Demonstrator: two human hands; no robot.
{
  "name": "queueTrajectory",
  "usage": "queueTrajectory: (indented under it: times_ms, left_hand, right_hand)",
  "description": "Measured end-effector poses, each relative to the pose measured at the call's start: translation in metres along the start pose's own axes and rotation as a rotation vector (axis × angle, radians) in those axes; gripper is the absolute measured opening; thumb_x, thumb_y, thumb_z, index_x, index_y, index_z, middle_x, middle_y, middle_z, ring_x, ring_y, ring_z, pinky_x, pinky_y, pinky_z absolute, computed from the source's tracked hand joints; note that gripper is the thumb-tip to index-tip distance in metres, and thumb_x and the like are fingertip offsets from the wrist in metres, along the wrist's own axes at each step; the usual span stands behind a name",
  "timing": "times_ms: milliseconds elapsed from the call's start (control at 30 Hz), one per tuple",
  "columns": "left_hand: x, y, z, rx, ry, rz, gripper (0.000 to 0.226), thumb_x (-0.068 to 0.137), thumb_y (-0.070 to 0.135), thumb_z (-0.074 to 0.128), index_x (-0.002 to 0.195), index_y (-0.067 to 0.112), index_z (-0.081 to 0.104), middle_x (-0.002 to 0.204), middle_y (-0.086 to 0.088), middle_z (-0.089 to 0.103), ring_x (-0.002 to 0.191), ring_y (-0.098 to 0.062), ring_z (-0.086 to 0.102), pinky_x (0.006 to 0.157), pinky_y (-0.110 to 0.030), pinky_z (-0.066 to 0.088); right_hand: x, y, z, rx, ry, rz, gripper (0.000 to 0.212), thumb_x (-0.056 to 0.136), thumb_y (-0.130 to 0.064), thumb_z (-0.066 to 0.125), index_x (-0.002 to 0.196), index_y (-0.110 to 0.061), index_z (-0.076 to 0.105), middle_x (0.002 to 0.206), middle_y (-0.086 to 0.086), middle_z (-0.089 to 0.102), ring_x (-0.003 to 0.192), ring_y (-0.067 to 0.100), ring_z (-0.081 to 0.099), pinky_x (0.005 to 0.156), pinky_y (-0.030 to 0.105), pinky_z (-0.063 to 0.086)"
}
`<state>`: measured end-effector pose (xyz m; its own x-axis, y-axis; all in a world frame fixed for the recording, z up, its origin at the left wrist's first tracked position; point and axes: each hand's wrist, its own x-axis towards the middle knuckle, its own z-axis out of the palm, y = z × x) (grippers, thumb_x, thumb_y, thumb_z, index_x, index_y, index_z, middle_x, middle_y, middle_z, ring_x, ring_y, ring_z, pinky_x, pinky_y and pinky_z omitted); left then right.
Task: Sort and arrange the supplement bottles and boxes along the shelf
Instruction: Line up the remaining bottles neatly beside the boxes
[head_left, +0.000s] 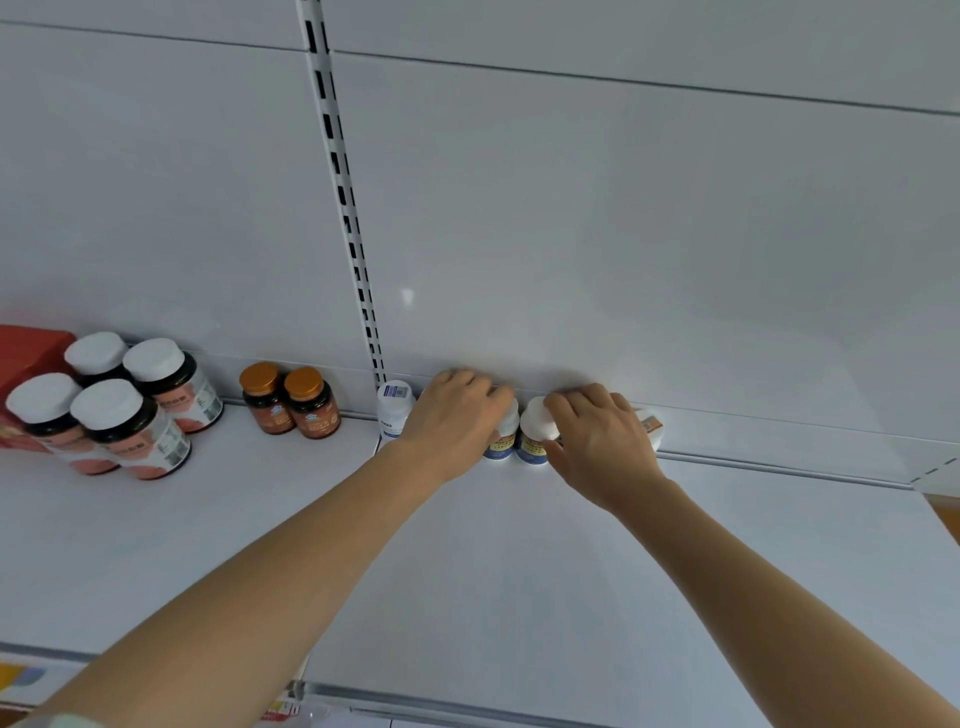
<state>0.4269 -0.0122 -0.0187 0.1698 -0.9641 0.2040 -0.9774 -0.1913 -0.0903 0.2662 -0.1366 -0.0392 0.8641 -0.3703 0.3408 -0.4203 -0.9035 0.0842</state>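
at the shelf (467, 571) back, left hand (454, 415) covers one white bottle (506, 431); right hand (602, 431) pinches another bottle's cap (537, 418).

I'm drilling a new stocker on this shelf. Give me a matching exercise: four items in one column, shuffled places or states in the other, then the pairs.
Items:
1. red box
2. orange-capped bottles
3. left hand
4. right hand

Places or states:
A. fingers on a white cap
B. pair just left of the slotted upright
C. far left, behind the white-capped dark bottles
D. resting over a blue-labelled white bottle

Pairs: 1-C, 2-B, 3-D, 4-A
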Motion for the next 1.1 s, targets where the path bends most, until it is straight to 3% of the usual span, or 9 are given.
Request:
queueTrajectory:
  times_ms: [267, 467, 667, 933, 1100]
  left_hand:
    - [0.003, -0.004, -0.009, 0.025, -0.009, -0.033, 0.045, 0.085, 0.040, 0.065, 0.122, 0.018, 0.053, 0.114, -0.002, 0.059, 0.110, -0.028, 0.054, 0.093, -0.037, 0.038]
    - [0.013, 0.024, -0.020, -0.067, 0.157, 0.042, 0.040, 0.069, 0.030, 0.080, 0.102, 0.014, 0.064, 0.084, -0.006, 0.064, 0.084, -0.032, 0.061, 0.074, -0.039, 0.049]
    - [0.030, 0.066, -0.011, -0.128, 0.171, 0.122, 0.038, 0.073, 0.028, 0.076, 0.106, 0.013, 0.064, 0.092, -0.005, 0.065, 0.092, -0.031, 0.060, 0.085, -0.042, 0.049]
    - [0.049, 0.099, 0.005, 0.017, 0.085, 0.040, 0.035, 0.065, 0.031, 0.081, 0.093, 0.019, 0.064, 0.083, 0.001, 0.062, 0.083, -0.027, 0.057, 0.079, -0.037, 0.046]
    - [0.050, 0.106, 0.012, 0.062, 0.118, -0.003, 0.027, 0.068, 0.027, 0.079, 0.088, 0.019, 0.064, 0.081, 0.001, 0.059, 0.081, -0.026, 0.055, 0.077, -0.036, 0.044]
  right_hand:
    - [-0.007, 0.003, -0.018, -0.006, 0.040, 0.061, 0.039, 0.078, -0.037, 0.066, 0.110, -0.015, 0.061, 0.097, 0.003, 0.065, 0.094, 0.030, 0.056, 0.074, 0.038, 0.047]
    - [-0.025, 0.038, -0.027, -0.042, 0.109, 0.130, 0.030, 0.087, -0.033, 0.060, 0.110, -0.014, 0.063, 0.104, 0.004, 0.067, 0.095, 0.032, 0.056, 0.076, 0.040, 0.047]
    - [-0.048, 0.071, -0.029, -0.019, 0.073, 0.180, 0.037, 0.079, -0.031, 0.070, 0.112, -0.014, 0.063, 0.109, 0.004, 0.066, 0.097, 0.033, 0.057, 0.077, 0.040, 0.048]
    - [-0.059, 0.093, -0.019, 0.005, -0.016, 0.114, 0.040, 0.073, -0.037, 0.073, 0.105, -0.017, 0.062, 0.098, 0.002, 0.065, 0.089, 0.031, 0.059, 0.072, 0.039, 0.048]
    - [-0.060, 0.096, -0.008, 0.036, 0.003, 0.040, 0.038, 0.069, -0.032, 0.081, 0.098, -0.015, 0.062, 0.089, 0.001, 0.068, 0.081, 0.029, 0.060, 0.066, 0.036, 0.047]
